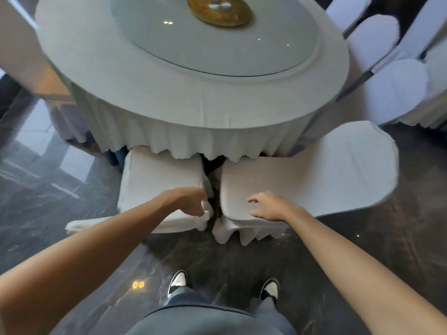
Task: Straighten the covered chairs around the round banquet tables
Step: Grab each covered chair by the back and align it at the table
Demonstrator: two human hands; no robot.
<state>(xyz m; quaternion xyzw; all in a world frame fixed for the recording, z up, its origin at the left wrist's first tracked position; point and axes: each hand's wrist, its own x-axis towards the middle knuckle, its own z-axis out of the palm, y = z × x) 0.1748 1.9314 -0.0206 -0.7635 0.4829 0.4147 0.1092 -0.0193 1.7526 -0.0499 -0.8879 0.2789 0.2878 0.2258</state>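
Note:
Two white-covered chairs stand side by side at the near edge of the round banquet table (183, 102). The left chair (157, 180) has its seat partly under the tablecloth skirt. My left hand (187, 201) is curled on the near right corner of its cover. The right chair (266, 182) is turned sideways, with its backrest (350, 163) pointing right. On the near left part of that seat my right hand (272, 206) lies flat, fingers spread. A narrow dark gap separates the two seats.
A glass turntable (205, 39) with a gold centrepiece (219, 10) sits on the table. More covered chairs (391, 93) crowd the upper right beside a neighbouring table. The floor (48, 189) is dark glossy marble. My feet (177, 280) stand just behind the chairs.

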